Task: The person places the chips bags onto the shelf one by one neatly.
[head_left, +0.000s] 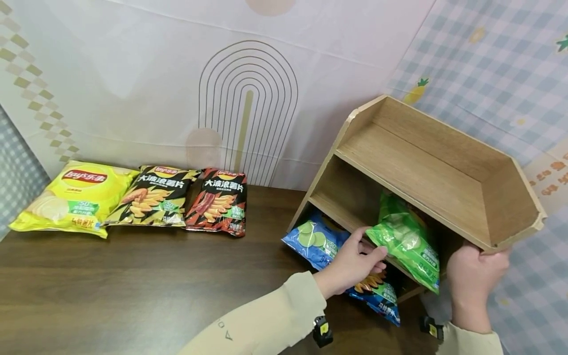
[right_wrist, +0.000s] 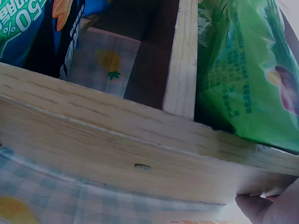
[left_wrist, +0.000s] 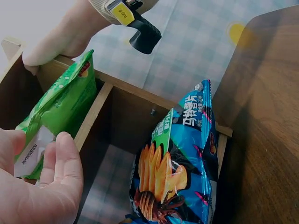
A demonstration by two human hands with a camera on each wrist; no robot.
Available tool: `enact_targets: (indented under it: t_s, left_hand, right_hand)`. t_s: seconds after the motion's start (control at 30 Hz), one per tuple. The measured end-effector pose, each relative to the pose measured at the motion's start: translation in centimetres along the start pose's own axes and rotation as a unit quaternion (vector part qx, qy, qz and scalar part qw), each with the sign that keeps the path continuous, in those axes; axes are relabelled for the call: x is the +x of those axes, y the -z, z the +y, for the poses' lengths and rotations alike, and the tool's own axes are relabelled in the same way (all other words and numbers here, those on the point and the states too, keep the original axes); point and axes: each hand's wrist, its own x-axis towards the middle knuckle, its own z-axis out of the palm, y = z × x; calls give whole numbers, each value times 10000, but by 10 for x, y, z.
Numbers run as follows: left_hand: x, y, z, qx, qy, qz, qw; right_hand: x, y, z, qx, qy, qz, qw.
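Note:
My left hand (head_left: 355,261) pinches the left edge of a green chip bag (head_left: 406,236), its thumb over the front. That bag sits in the middle compartment of a small wooden shelf (head_left: 435,153), sticking out past the front; a white label shows on it in the left wrist view. My right hand (head_left: 477,276) grips the shelf's right side just under the top board, with fingertips on the outer panel in the right wrist view. In the bottom compartment are a light blue chip bag (head_left: 310,239) and a darker blue chip bag (left_wrist: 173,163), both jutting forward.
Left along the wall, a yellow chip bag (head_left: 80,197), a black-and-gold chip bag (head_left: 153,197) and a black-and-red chip bag (head_left: 217,202) lie side by side on the brown table (head_left: 146,281). Printed cloth (head_left: 133,59) hangs behind, and checked cloth (head_left: 488,84) hangs at the right.

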Motion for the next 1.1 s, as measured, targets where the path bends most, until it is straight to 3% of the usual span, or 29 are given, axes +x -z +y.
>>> enact_targets:
  t_s: [0.13, 0.37, 0.53, 0.67, 0.77, 0.97, 1.1]
  left_hand:
    - [-2, -1, 0, 142, 9, 41, 9999]
    - [-12, 11, 2, 906, -288, -159, 9953]
    - [-22, 29, 4, 1825, -474, -305, 9816]
    - [-32, 51, 6, 2572, -675, -535, 9625]
    - [-39, 68, 10, 3104, -872, -713, 9439]
    - [-52, 103, 17, 4408, -1334, -820, 8838]
    - [-60, 126, 20, 5058, -1500, -701, 8466]
  right_hand:
    - [0, 1, 0, -72, -3, 19, 10000]
    - [-1, 1, 0, -58, 0, -17, 10000]
    - [-1, 2, 0, 82, -11, -60, 9999]
    - [-1, 2, 0, 102, -26, -123, 9999]
    - [-1, 2, 0, 69, -20, -145, 9999]
    - [-1, 2, -1, 24, 25, -82, 10000]
    - [-1, 1, -1, 20, -30, -31, 10000]
